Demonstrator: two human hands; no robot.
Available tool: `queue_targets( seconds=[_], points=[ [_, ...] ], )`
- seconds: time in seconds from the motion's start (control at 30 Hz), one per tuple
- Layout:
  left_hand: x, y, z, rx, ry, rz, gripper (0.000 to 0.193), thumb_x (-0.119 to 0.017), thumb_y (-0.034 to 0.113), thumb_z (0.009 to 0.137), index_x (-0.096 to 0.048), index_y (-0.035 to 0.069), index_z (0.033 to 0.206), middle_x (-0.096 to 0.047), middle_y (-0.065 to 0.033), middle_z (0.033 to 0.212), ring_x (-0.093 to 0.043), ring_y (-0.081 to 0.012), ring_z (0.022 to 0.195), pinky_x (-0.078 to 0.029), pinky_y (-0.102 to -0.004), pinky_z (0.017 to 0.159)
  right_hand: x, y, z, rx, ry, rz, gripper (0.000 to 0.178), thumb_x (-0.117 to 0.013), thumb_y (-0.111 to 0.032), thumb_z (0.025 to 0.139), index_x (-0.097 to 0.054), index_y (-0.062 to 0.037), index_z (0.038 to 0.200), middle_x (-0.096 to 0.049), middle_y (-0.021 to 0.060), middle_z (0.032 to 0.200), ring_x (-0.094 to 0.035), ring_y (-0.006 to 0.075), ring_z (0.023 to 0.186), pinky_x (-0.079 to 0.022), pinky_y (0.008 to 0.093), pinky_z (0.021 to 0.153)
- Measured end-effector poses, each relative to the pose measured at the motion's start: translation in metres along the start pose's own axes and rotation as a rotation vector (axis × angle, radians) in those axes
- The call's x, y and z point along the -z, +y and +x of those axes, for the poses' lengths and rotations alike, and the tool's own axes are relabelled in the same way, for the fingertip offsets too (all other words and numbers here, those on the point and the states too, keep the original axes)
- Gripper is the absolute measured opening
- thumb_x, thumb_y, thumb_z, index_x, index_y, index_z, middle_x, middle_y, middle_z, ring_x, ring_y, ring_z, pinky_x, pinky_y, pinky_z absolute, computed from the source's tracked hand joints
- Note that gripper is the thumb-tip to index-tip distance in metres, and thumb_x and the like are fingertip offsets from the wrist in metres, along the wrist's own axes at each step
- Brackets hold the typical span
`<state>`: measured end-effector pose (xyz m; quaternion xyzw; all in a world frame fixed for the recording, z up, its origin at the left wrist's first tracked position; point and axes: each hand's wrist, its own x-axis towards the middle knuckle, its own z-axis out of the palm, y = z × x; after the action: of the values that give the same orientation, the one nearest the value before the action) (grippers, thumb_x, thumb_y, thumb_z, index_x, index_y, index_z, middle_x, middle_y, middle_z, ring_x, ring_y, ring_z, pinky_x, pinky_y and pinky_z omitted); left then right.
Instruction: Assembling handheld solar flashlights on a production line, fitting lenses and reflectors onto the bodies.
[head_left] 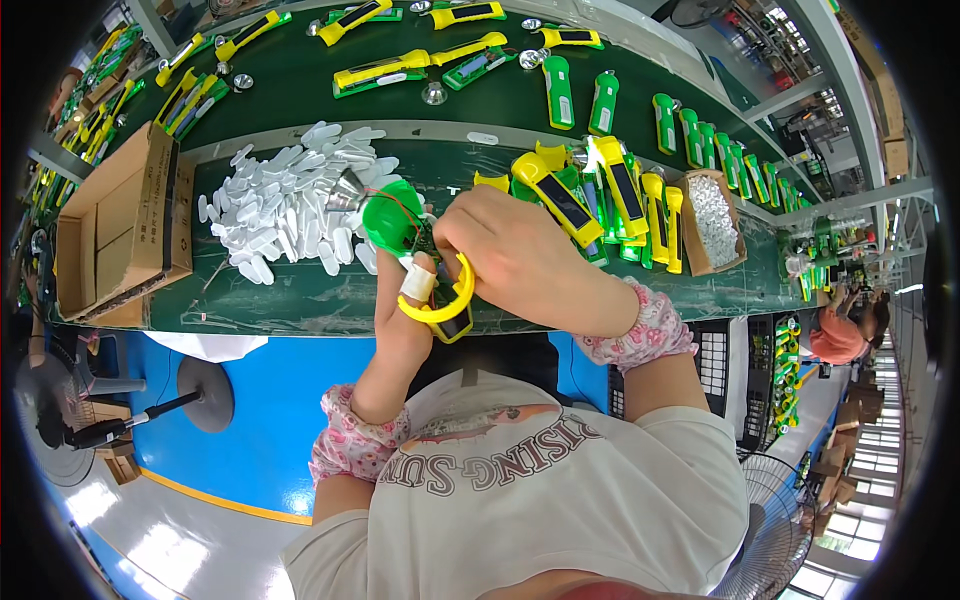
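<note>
My left hand (402, 338) is closed around a half-open flashlight, its thumb wrapped in white tape. The flashlight has a green shell half (390, 218) and a yellow shell half (464, 285) with a dark panel, spread apart from each other. A silver reflector cup (347, 190) hangs off its left side on thin red wires. Over the opening, my right hand (515, 255) has its fingertips pinched together at the inner parts. Whatever those fingertips hold is hidden by the hand. Left of the flashlight lies a heap of white oval strips (300, 205).
An open cardboard box (112, 225) stands left of the heap. Yellow and green flashlights (590, 195) are piled on the right, beside a small box of tiny silvery parts (714, 225). Beyond, a green conveyor belt (480, 105) carries flashlight halves and reflectors. Another person (838, 335) is at far right.
</note>
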<state>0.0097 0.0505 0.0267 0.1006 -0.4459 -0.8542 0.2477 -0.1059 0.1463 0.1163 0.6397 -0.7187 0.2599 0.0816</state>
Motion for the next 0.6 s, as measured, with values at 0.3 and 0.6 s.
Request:
queue_targets(
  seconds=[0.3,0.6],
  points=[
    [0.003,0.003,0.005,0.109,0.094,-0.331,0.041,-0.042,0.035,0.105,-0.044,0.006,0.134,-0.058,-0.0109,0.12,-0.062,-0.0207,0.106,-0.051,-0.037,0.091,-0.012,0.005,-0.005,-0.362,0.07,0.691,0.023,-0.076,-0.008,0.081,-0.065,-0.004,0.101,-0.063,0.008,0.096,-0.063,0.0185,0.085,-0.05,0.0271,0.065],
    [0.006,-0.016,0.016,0.049,0.194,-0.323,0.034,-0.042,0.026,0.106,-0.039,0.008,0.135,-0.057,-0.008,0.117,-0.059,-0.019,0.105,-0.048,-0.0346,0.091,-0.035,-0.021,-0.056,-0.319,0.106,0.161,0.057,-0.083,-0.017,0.074,-0.057,-0.0013,0.122,-0.057,0.0146,0.106,-0.06,0.0293,0.095,-0.051,0.0347,0.081]
  ],
)
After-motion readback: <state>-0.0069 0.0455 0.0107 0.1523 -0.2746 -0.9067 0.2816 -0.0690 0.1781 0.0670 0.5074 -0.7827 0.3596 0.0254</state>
